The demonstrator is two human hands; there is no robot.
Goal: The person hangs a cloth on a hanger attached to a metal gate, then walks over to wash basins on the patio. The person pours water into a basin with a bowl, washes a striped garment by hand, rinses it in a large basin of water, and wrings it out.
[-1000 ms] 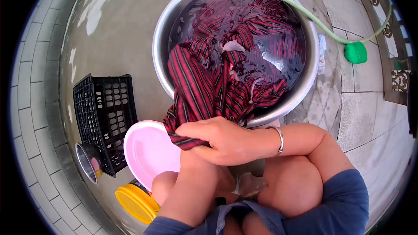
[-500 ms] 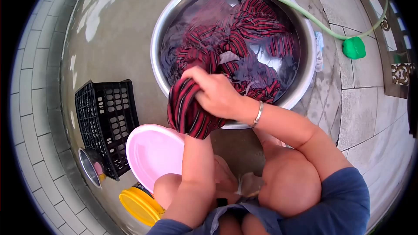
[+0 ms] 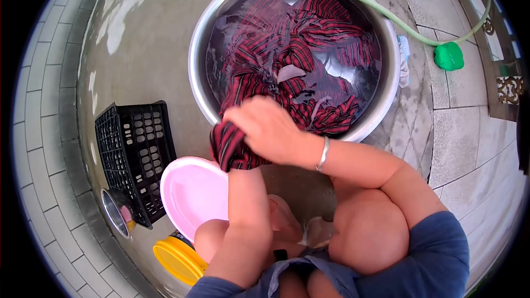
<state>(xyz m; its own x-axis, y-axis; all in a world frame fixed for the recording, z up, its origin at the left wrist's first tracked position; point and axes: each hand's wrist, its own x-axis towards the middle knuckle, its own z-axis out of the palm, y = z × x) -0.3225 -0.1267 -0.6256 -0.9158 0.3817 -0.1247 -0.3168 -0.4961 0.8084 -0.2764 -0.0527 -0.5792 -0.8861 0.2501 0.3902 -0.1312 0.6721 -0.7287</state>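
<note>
Striped cloth [image 3: 227,144] runs lengthwise forward into the basin [image 3: 197,72], right fingers [image 3: 234,115] clasping it, left hidden.

Red-and-black striped cloth [image 3: 326,33], wet, crumpled, partly submerged, draped over metal basin's [image 3: 391,85] rim

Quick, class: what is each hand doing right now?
Right hand: closed on the striped cloth at the tub's near rim.
Left hand: covered by the bunched cloth, so open or closed cannot be told.
</note>
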